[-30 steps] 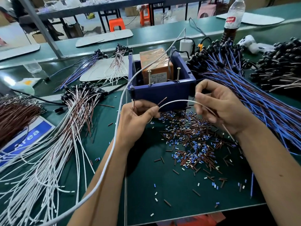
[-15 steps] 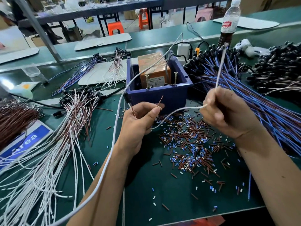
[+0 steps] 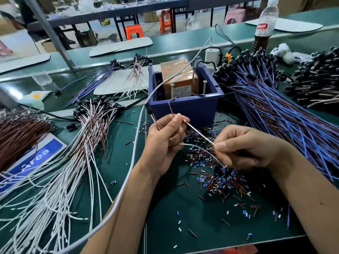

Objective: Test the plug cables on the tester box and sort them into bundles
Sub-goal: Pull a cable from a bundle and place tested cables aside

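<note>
My left hand [image 3: 165,142] pinches a thin white plug cable [image 3: 199,136] near its stripped end, brown lead poking up past the fingers; right hand [image 3: 244,147] pinches the same cable lower down. Both grips sit just in front of the blue tester box [image 3: 185,109], which holds an orange taped block [image 3: 178,76] and 2 upright screws. Cut insulation bits [image 3: 216,173] litter the worktop [image 3: 183,226] under my hands. White-brown bundle [image 3: 77,143] left, blue bundle [image 3: 275,107] right, bottle [image 3: 264,26] behind
</note>
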